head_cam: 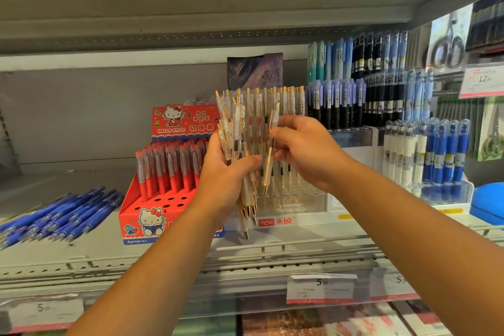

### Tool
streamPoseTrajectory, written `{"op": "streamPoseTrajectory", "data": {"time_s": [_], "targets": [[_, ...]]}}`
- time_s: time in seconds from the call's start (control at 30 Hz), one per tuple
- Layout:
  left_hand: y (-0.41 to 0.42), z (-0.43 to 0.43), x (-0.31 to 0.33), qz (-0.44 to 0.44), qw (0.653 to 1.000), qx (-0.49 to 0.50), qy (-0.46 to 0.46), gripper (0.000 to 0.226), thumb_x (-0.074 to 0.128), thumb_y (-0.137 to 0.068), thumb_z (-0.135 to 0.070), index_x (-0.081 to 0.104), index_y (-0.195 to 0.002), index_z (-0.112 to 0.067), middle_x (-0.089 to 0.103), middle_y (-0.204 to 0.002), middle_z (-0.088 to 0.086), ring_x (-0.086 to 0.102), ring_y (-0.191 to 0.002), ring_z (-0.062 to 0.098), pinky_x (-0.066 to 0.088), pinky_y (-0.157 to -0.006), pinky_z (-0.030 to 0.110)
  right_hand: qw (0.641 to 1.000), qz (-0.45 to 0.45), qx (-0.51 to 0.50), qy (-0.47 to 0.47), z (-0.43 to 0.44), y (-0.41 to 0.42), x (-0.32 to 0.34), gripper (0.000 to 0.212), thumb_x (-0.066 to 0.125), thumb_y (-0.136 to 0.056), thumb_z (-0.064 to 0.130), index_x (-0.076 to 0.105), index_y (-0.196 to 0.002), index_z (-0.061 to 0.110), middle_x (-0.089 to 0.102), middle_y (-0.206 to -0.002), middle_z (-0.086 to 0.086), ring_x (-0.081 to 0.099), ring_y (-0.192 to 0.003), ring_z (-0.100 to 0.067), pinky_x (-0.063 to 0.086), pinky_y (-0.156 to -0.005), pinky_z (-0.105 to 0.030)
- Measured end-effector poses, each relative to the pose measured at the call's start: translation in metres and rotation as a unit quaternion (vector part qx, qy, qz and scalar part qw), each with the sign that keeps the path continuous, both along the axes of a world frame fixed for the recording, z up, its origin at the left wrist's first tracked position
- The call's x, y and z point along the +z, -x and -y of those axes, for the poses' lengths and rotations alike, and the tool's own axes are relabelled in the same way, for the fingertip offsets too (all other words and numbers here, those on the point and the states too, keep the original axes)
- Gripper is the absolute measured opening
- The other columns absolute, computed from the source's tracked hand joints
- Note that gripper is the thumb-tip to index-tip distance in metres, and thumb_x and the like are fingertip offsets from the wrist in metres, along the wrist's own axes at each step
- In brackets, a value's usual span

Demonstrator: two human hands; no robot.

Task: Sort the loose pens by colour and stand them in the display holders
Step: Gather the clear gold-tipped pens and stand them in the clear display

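My left hand (226, 169) grips a bunch of clear pens with gold clips and tips (236, 128), tips pointing down. My right hand (305, 150) pinches one more clear gold pen (270, 163), upright, just right of the bunch. Both hands are in front of a clear display holder (294, 199) that has clear gold pens standing in its back rows. A pile of loose blue pens (62, 215) lies on the shelf at the left. A red Hello Kitty holder (163, 199) stands left of my hands, with red pens in its back rows and open holes in front.
Holders of blue, black and purple pens (368, 95) fill the right side, with white and blue pens (425, 150) lower down. A blue object (488, 204) sits at the far right. The shelf edge (245, 262) carries price tags. Another shelf hangs overhead.
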State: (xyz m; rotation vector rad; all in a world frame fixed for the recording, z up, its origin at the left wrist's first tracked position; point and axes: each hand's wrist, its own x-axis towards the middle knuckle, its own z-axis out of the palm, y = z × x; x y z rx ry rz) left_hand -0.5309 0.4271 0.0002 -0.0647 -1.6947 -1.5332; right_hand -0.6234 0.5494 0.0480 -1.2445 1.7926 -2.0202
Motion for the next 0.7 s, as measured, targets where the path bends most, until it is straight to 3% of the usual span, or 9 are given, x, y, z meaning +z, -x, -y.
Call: {"op": "streamPoseTrajectory", "data": {"time_s": [0.1,0.17,0.27,0.3,0.4,0.57,0.7], "targets": [[-0.001,-0.001,0.001,0.001,1.000,0.019,0.003,0.050,0.071,-0.072,-0.012,0.059,-0.115,-0.037,0.073,-0.104,0.000,0.070,-0.093,0.021,0.055,-0.080,0.046,0.998,-0.018,-0.051,0.025,-0.007,0.012,0.002,0.014,0.057,-0.096,0.008,0.056,-0.096,0.022,0.070,-0.100,-0.001,0.064,-0.086,-0.011,0.051,-0.059,-0.020],[-0.002,-0.001,0.001,-0.001,0.999,0.033,0.000,0.049,0.071,-0.071,-0.014,0.059,-0.111,-0.039,0.073,-0.104,-0.003,0.070,-0.096,0.019,0.056,-0.083,0.044,0.995,-0.031,-0.089,0.041,-0.012,0.019,0.001,0.020,0.061,-0.094,0.010,0.052,-0.098,0.027,0.073,-0.095,0.001,0.068,-0.085,-0.012,0.055,-0.058,-0.024],[-0.004,-0.002,0.002,0.001,0.999,0.045,-0.004,0.046,0.071,-0.070,-0.015,0.060,-0.106,-0.042,0.073,-0.103,-0.006,0.070,-0.097,0.018,0.057,-0.085,0.046,0.985,-0.067,-0.148,0.059,-0.018,0.031,-0.003,0.031,0.064,-0.093,0.014,0.048,-0.114,0.029,0.072,-0.092,-0.002,0.066,-0.071,-0.008,0.054,-0.057,-0.021],[-0.004,-0.003,0.002,0.003,0.999,0.048,-0.002,0.046,0.071,-0.070,-0.015,0.060,-0.105,-0.043,0.073,-0.102,-0.006,0.070,-0.097,0.018,0.057,-0.086,0.048,0.982,-0.078,-0.160,0.063,-0.019,0.034,-0.004,0.036,0.065,-0.093,0.014,0.047,-0.119,0.029,0.071,-0.094,-0.005,0.067,-0.072,-0.009,0.055,-0.058,-0.019],[-0.005,-0.004,0.004,0.004,0.999,0.052,-0.001,0.046,0.072,-0.070,-0.016,0.060,-0.104,-0.045,0.072,-0.103,-0.008,0.069,-0.099,0.018,0.055,-0.091,0.052,0.973,-0.111,-0.196,0.048,-0.018,0.042,-0.010,0.044,0.067,-0.092,0.014,0.047,-0.130,0.026,0.068,-0.096,-0.008,0.069,-0.085,-0.019,0.061,-0.066,-0.032],[-0.006,-0.006,0.005,0.003,0.999,0.054,0.005,0.054,0.072,-0.070,-0.017,0.057,-0.117,-0.039,0.072,-0.106,-0.010,0.068,-0.101,0.014,0.053,-0.094,0.049,0.958,-0.155,-0.240,0.017,-0.012,0.049,-0.023,0.042,0.073,-0.087,0.018,0.049,-0.119,0.030,0.067,-0.087,0.002,0.069,-0.076,-0.017,0.061,-0.068,-0.044],[-0.006,-0.006,0.005,0.007,0.998,0.055,0.014,0.055,0.072,-0.071,-0.018,0.056,-0.119,-0.040,0.071,-0.108,-0.012,0.068,-0.102,0.011,0.053,-0.095,0.047,0.952,-0.183,-0.247,-0.001,-0.009,0.052,-0.028,0.042,0.077,-0.084,0.018,0.050,-0.112,0.034,0.065,-0.084,0.005,0.068,-0.074,-0.013,0.062,-0.062,-0.036]]}}
